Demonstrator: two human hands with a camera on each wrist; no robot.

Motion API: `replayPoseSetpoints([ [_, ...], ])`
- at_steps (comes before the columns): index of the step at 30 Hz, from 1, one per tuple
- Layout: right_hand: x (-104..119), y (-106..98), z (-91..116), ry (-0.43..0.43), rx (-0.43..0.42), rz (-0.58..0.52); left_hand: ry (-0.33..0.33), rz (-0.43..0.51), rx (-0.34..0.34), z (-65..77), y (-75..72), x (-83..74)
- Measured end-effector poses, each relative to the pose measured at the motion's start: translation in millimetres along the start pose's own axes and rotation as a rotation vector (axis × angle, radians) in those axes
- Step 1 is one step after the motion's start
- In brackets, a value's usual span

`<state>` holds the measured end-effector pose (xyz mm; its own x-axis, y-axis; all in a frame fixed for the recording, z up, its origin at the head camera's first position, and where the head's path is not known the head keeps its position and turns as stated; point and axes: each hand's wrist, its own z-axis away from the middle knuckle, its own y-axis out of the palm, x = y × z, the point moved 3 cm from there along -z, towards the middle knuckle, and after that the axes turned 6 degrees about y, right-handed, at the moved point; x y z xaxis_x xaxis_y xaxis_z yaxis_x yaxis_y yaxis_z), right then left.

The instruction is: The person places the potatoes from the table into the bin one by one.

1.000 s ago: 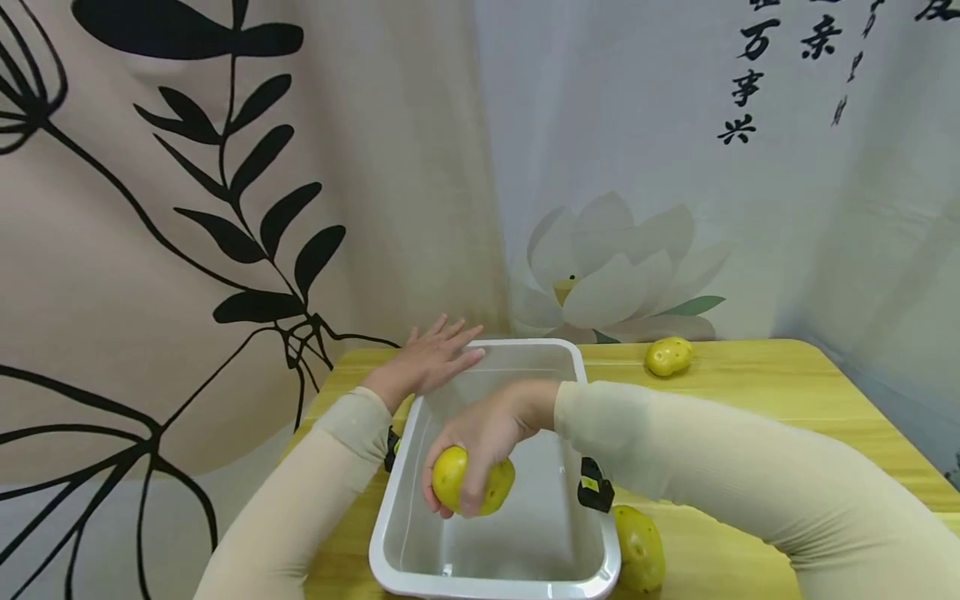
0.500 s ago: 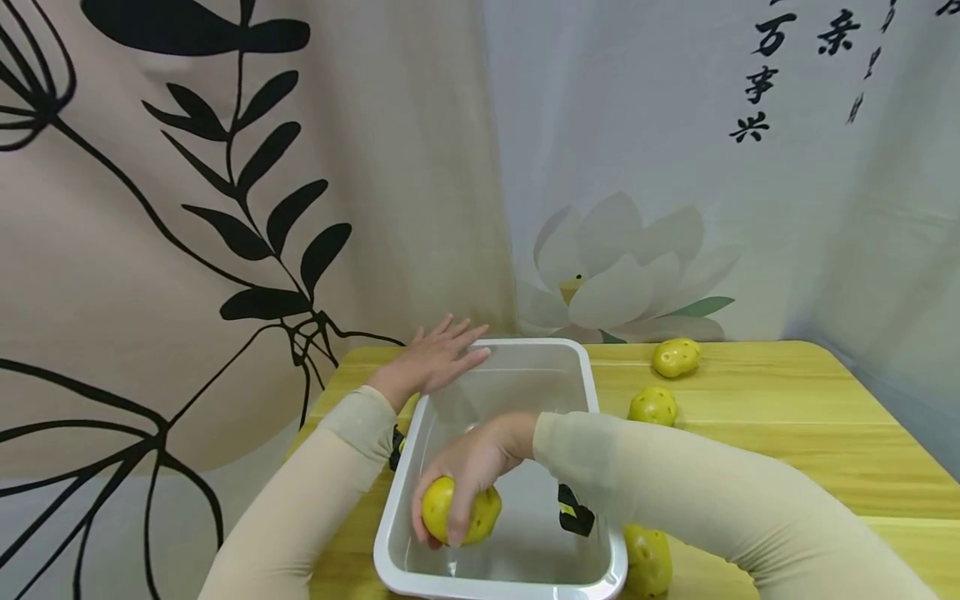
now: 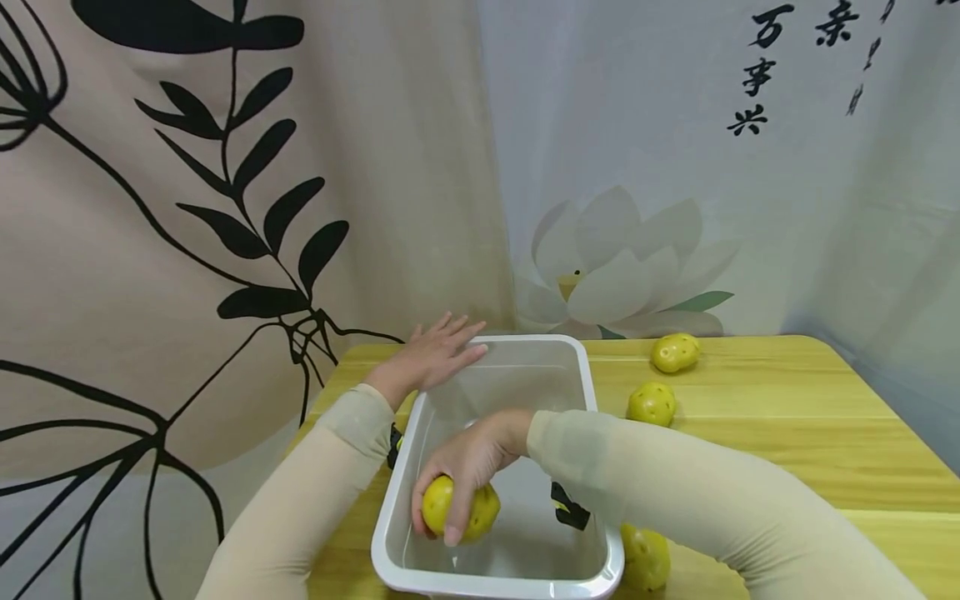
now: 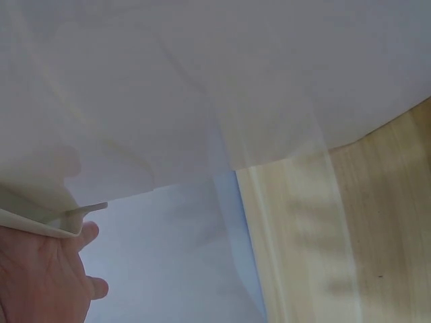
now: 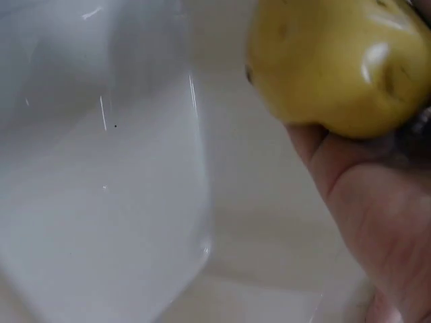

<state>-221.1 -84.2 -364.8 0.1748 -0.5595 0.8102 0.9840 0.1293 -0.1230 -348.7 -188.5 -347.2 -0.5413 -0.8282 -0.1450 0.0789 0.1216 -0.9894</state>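
Note:
My right hand [image 3: 468, 467] grips a yellow, dimpled potato [image 3: 480, 510] inside a white plastic bin [image 3: 495, 586], with the thumb on its near side. The right wrist view shows this potato [image 5: 337, 60] close up at the top, above the pale bin wall. Whether it touches the bin floor I cannot tell. At the bin's far left corner, my left hand [image 3: 435, 357] rests on the rim with its fingers spread. In the left wrist view, that hand [image 4: 44, 276] appears at the lower left against the bin's edge.
Right of the bin, two potatoes lie on the wooden table: a middle potato [image 3: 652, 404] and a far potato [image 3: 676, 353]. A third potato [image 3: 645, 558] sits beside the bin's near right side, partly behind my sleeve [image 3: 675, 467]. A printed curtain [image 3: 405, 167] hangs behind the table [image 3: 787, 417].
My right hand has moved down and slightly nearer inside the bin with the potato. The sleeve has dropped too, uncovering the middle potato on the table. My left hand stays at the rim.

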Motion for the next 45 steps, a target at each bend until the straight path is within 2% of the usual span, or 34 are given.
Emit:
replayPoseSetpoints([
  [18, -2.6, -1.4, -2.7, 0.008, 0.044, -0.027, -0.011, 0.028, 0.013, -0.3, -0.4, -0.3],
  [22, 0.0, -1.1, -2.3, -0.025, 0.051, -0.020, -0.008, 0.022, 0.015, 0.7, -1.3, -0.9],
  [36, 5.2, -1.0, 1.1, -0.083, 0.112, -0.173, -0.015, 0.032, 0.019, -0.5, -0.7, 0.0],
  [45, 5.0, -4.1, 6.7, -0.025, 0.069, -0.190, -0.007, 0.032, 0.013, -0.1, -0.6, -0.2],
])
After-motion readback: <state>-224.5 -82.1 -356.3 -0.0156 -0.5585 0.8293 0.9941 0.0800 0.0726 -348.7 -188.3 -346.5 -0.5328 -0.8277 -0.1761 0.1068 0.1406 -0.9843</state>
